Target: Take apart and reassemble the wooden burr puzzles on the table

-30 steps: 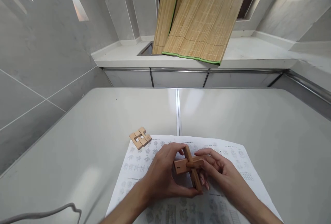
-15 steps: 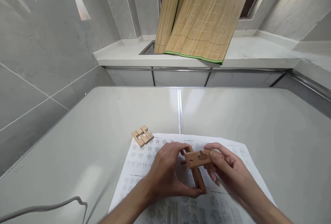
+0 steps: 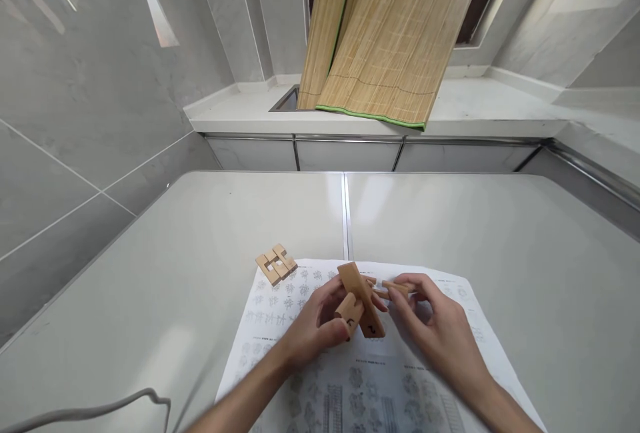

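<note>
My left hand (image 3: 313, 326) is closed on a wooden puzzle piece (image 3: 347, 311) with a rounded end and a dark mark. A flat, tilted wooden plank (image 3: 367, 309), with a dark figure near its lower end, crosses that piece and touches it. Behind the plank, my right hand (image 3: 443, 323) pinches a slim wooden puzzle piece (image 3: 397, 287) between thumb and fingers. The plank hides how these parts meet. Both hands are above a printed sheet (image 3: 275, 359) with rows of small puzzle drawings.
Several light wooden puzzle pieces (image 3: 277, 265) lie together at the sheet's upper left corner. A grey cable (image 3: 100, 411) runs over the white table (image 3: 165, 273) at lower left. Beyond it, a bamboo mat (image 3: 380, 53) hangs over a white counter (image 3: 240, 113).
The wooden parts have been turned, so the plank now stands tilted in front with its figure showing. My right hand has shifted slightly away and now grips a slim piece behind it.
</note>
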{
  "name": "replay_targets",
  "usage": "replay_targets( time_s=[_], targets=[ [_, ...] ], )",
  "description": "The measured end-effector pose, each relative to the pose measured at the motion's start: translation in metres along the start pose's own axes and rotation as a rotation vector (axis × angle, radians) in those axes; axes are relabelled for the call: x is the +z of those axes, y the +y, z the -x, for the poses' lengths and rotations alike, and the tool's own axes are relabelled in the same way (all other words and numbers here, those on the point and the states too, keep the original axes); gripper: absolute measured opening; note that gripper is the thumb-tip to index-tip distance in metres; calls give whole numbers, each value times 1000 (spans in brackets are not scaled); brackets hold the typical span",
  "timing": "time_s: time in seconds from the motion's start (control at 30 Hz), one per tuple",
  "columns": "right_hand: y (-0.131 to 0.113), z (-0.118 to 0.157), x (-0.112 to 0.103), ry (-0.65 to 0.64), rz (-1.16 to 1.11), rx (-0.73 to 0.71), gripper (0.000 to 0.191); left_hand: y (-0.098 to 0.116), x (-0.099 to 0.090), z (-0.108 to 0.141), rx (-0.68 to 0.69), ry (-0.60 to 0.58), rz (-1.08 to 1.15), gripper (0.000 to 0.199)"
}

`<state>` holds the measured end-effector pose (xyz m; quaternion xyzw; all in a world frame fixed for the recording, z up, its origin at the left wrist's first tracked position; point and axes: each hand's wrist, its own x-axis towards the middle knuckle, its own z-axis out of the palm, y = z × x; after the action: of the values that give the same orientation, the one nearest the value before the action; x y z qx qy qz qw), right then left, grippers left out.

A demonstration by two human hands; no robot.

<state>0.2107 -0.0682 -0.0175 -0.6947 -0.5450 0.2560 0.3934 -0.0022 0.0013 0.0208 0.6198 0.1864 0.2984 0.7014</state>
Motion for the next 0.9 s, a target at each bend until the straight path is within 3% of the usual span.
replay_targets(
  time_s=[0.23, 0.43, 0.6, 0.77, 0.9],
  targets=[
    [11, -1, 8, 38, 183, -192, 22, -1, -1, -2, -18, 20, 87, 75],
    [-3, 4, -1, 187, 65, -341, 22, 0, 2, -1, -75, -12, 144, 64],
    [-10, 13, -4, 25, 34, -624, 47, -8, 7, 3, -125, -56, 119, 76],
    [-3, 15, 2, -66, 70, -600, 45, -7, 9, 2, -46, -70, -38, 86],
    [4, 12, 4, -43, 121, -515, 40, -6, 9, 0, -47, -76, -98, 74]
  ],
)
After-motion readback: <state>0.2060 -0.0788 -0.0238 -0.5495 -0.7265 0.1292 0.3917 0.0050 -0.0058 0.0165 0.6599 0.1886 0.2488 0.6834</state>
